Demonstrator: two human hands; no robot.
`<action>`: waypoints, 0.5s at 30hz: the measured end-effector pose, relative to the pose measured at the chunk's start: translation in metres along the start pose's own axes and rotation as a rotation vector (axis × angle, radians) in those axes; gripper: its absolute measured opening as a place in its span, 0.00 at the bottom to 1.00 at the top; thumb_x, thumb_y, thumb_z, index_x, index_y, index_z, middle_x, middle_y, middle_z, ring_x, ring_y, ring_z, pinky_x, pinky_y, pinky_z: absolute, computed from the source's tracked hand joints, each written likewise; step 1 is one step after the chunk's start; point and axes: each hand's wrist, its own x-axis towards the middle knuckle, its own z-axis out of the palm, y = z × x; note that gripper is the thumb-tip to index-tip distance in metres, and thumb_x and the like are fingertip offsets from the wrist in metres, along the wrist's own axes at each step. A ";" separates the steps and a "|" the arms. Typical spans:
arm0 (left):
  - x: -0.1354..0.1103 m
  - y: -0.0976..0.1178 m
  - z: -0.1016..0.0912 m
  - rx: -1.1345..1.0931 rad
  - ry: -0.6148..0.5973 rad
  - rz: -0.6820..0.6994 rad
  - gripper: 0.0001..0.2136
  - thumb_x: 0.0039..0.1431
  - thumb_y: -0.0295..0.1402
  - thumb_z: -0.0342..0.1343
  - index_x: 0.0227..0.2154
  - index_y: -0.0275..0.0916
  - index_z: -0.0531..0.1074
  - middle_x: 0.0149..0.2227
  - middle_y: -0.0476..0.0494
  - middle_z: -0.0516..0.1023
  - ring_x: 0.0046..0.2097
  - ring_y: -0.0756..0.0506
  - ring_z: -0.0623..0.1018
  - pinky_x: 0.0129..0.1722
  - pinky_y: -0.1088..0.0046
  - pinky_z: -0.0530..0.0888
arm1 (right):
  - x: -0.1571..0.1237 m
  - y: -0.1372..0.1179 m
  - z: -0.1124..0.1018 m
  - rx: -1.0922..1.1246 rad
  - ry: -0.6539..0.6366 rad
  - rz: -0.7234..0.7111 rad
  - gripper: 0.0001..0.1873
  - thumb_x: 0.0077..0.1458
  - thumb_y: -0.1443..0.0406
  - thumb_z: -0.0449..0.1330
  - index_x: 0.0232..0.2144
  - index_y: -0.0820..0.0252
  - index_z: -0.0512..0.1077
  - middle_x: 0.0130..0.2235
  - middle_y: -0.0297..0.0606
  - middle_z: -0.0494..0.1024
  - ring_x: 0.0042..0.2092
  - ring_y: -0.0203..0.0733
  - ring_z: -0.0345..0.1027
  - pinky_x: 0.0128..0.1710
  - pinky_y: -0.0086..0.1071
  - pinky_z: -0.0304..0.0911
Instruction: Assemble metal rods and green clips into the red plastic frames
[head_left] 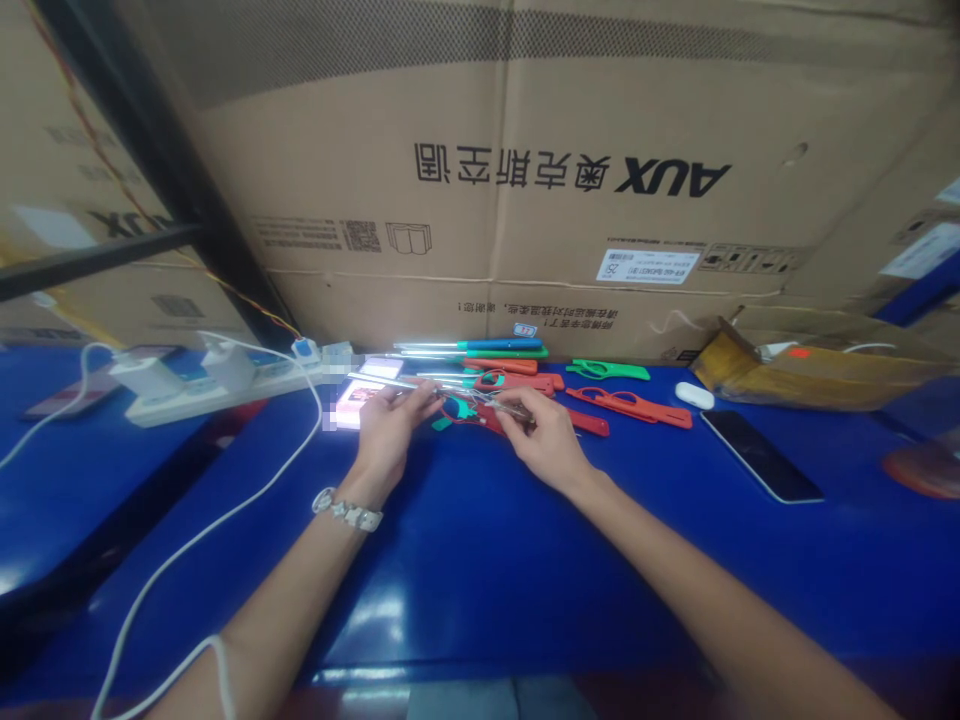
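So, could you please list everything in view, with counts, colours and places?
AUX cartons: at least two, brown, behind
Frame: one, black, upper left
Tabletop: one, blue, beneath
Power strip: one, white, back left
Chargers: two, white, on power strip
Cables: at least two, white, left
Lit screen: one, pinkish, left of centre
Lighters: at least two, blue and green, back centre
Lighter casings: several, red and green, centre-right
Metal tube: one, silver, centre
Oval case: one, white, right
Smartphone: one, black, right
Open packaging: one, brown, back right
Bracelet: one, silver, left wrist
Left hand: one, bare, gripping metal tube
Right hand: one, bare, pinching small part
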 end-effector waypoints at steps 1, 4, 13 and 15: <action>0.000 0.000 0.000 0.000 -0.005 0.001 0.11 0.45 0.30 0.71 0.30 0.32 0.77 0.34 0.41 0.83 0.40 0.45 0.83 0.48 0.67 0.79 | 0.000 -0.001 0.000 -0.011 0.003 -0.011 0.09 0.61 0.63 0.56 0.43 0.55 0.73 0.44 0.39 0.80 0.38 0.44 0.76 0.38 0.37 0.70; -0.001 0.000 0.001 0.002 -0.012 0.002 0.12 0.44 0.31 0.71 0.30 0.32 0.77 0.34 0.41 0.83 0.40 0.45 0.83 0.48 0.66 0.79 | 0.000 -0.007 -0.002 -0.058 -0.021 -0.039 0.12 0.62 0.62 0.56 0.47 0.55 0.72 0.47 0.42 0.78 0.44 0.47 0.75 0.42 0.39 0.70; -0.001 -0.001 0.000 0.006 -0.018 0.003 0.12 0.45 0.30 0.71 0.31 0.31 0.76 0.34 0.41 0.83 0.39 0.45 0.83 0.47 0.67 0.80 | 0.000 -0.010 -0.002 -0.047 -0.069 -0.015 0.10 0.63 0.58 0.56 0.44 0.53 0.72 0.46 0.38 0.78 0.45 0.45 0.75 0.43 0.37 0.69; -0.001 -0.001 0.000 0.004 -0.020 0.004 0.12 0.46 0.30 0.71 0.31 0.31 0.76 0.33 0.41 0.83 0.39 0.45 0.83 0.47 0.67 0.80 | 0.000 -0.007 -0.001 -0.004 -0.073 0.001 0.09 0.63 0.59 0.57 0.44 0.53 0.70 0.45 0.37 0.78 0.43 0.45 0.75 0.42 0.37 0.70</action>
